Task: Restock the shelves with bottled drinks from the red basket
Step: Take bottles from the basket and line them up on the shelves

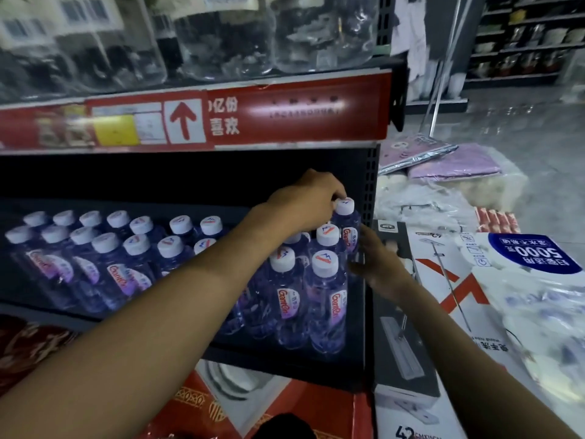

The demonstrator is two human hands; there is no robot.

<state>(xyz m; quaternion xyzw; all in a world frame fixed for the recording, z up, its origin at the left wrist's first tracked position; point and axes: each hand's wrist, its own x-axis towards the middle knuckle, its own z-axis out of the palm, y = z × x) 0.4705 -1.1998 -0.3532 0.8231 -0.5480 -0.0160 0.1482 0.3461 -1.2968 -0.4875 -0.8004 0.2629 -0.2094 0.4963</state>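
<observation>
Bottled drinks [104, 258] stand in rows across the dark shelf [285, 365], and at their right end our left grip [304, 198] pinches the rear corner bottle [348, 226] by its cap, seemingly to seat it, while our right grip [376, 258], fingers outstretched, flanks the row, likely steadying it.

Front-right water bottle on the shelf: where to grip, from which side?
Probably the neck just under its white cap, coming from the front and slightly above. The front-right bottle stands upright at the shelf front edge. Neighbour bottles crowd its left and back, and the side panel is close on its right, so only the front and top look free.
</observation>
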